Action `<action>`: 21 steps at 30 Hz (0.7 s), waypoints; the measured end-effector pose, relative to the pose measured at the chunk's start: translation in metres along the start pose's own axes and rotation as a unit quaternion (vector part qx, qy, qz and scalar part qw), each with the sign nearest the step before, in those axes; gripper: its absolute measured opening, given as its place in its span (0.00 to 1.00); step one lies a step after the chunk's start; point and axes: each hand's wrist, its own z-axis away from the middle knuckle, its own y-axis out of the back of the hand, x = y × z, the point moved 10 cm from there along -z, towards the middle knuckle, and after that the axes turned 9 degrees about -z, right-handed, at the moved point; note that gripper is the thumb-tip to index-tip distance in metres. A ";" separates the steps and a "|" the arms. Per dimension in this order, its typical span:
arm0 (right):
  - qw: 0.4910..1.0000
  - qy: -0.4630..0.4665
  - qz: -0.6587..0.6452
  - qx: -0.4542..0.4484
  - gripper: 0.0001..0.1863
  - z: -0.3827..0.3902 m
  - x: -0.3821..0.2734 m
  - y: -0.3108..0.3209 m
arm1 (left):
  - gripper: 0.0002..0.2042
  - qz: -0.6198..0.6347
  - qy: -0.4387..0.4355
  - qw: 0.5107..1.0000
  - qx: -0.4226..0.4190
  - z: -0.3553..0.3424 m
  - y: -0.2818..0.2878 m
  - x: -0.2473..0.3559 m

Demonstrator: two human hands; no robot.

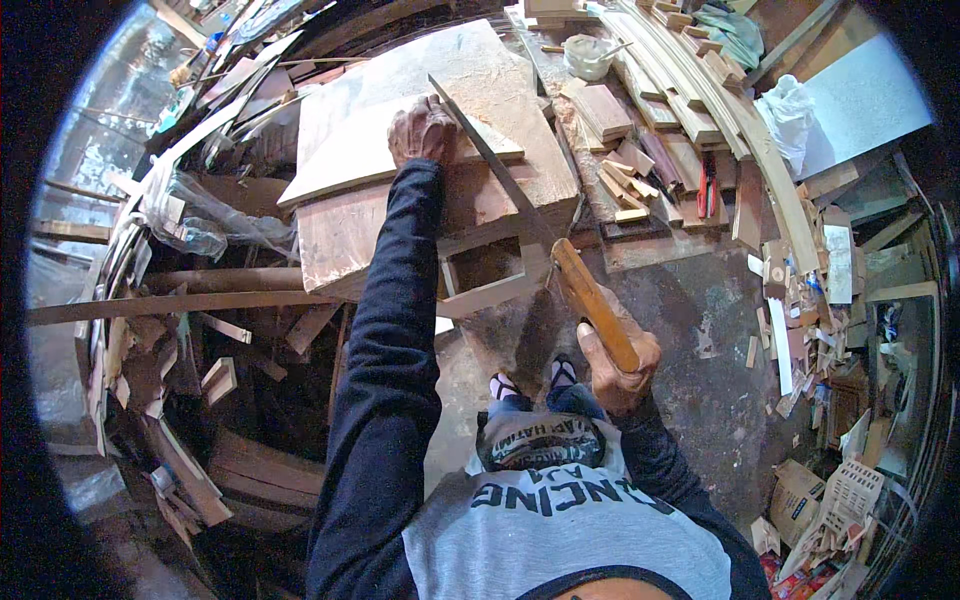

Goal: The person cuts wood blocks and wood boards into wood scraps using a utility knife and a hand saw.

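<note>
My right hand [622, 368] is wrapped round the yellow-brown wooden handle [600, 310] of a handsaw. The saw's long dark blade [505, 178] slants away to the upper left, crossing the right end of a pale wooden board [350, 160]. That board lies flat on a thick, box-like wooden workbench [530, 110]. Close to the blade's left side, my left hand [421, 132] bears down on the board with its fingers curled at the far edge. Its fingertips are hidden beneath the knuckles. Sawdust is scattered over the bench top.
Cut wood blocks [625, 185], stacked strips [690, 100], red-handled pliers [708, 188] and a plastic tub [590, 57] stand right of the bench. Offcuts [220, 380] crowd the lower left. A cardboard box [797, 500] lies at the lower right. My feet are on the concrete floor [690, 345].
</note>
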 end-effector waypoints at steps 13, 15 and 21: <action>0.999 -0.047 -0.006 -0.011 0.22 -0.006 0.001 -0.009 | 0.21 -0.071 -0.026 0.991 -0.110 0.012 -0.022 0.003; 0.997 -0.066 -0.011 -0.033 0.22 -0.021 -0.007 -0.026 | 0.20 -0.075 -0.021 0.991 -0.104 0.004 -0.030 -0.018; 0.994 -0.105 0.001 -0.043 0.23 -0.042 0.001 -0.030 | 0.15 -0.062 -0.011 0.993 -0.102 0.004 -0.025 0.003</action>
